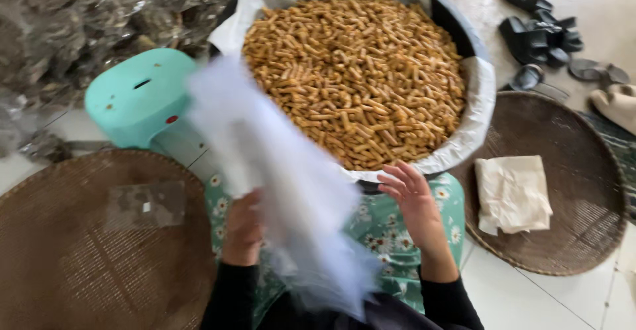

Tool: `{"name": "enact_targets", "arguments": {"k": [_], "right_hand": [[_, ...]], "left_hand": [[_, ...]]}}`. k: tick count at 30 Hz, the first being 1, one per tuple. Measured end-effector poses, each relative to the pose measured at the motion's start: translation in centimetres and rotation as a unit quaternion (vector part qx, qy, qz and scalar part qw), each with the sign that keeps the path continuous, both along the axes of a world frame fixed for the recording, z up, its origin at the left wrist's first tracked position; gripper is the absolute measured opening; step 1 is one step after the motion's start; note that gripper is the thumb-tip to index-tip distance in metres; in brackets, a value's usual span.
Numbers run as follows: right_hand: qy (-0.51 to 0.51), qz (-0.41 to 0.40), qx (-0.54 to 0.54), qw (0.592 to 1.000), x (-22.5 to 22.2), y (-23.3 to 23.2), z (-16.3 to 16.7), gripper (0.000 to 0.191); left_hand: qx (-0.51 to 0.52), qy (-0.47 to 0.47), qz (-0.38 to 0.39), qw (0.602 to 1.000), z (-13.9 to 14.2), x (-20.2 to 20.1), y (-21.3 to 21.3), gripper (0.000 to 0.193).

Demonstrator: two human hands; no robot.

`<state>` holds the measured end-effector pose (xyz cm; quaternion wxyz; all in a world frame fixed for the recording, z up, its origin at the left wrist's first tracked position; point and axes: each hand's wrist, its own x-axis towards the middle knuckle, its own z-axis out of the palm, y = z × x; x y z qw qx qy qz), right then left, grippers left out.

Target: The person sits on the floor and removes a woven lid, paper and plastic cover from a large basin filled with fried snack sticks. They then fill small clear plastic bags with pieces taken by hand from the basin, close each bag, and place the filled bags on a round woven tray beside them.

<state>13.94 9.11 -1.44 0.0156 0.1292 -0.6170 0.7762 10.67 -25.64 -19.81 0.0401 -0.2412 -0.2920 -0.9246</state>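
Observation:
A blurred, see-through white plastic bag stretches across my lap, and my left hand grips its lower part. My right hand hovers with fingers spread just beside the bag, near the front rim of a big black basin. The basin is lined with white plastic and filled with golden-brown fried snack sticks. My lap is covered by green floral cloth.
A turquoise plastic stool stands left of the basin. A round woven tray with a small clear packet lies at lower left; another woven tray at right holds a folded white cloth. Crumpled plastic bags pile at upper left; black sandals upper right.

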Motion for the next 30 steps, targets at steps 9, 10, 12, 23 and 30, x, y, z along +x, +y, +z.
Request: {"name": "enact_targets", "arguments": {"k": [9, 10, 12, 23, 30], "right_hand": [[-0.151, -0.214, -0.097, 0.96, 8.9, 19.8, -3.7, 0.109], [-0.157, -0.23, -0.07, 0.958, 9.6, 22.4, -4.3, 0.103], [-0.168, -0.251, -0.024, 0.953, 10.5, 27.1, -5.5, 0.092], [-0.253, -0.386, 0.016, 0.887, 3.5, 37.1, -11.5, 0.077], [-0.336, -0.333, 0.133, 0.871, -2.6, 38.8, -12.8, 0.083]], "left_hand": [[-0.294, 0.399, 0.075, 0.866, 11.9, -2.0, 23.1, 0.087], [-0.27, 0.148, -0.123, 0.943, 12.2, -1.3, 26.7, 0.06], [-0.219, -0.122, -0.328, 0.911, 12.4, -1.0, 33.5, 0.071], [-0.631, 0.038, -0.084, 0.77, 4.5, -7.2, 56.9, 0.125], [-0.788, 0.354, -0.038, 0.503, 2.8, -5.4, 59.9, 0.129]]}}
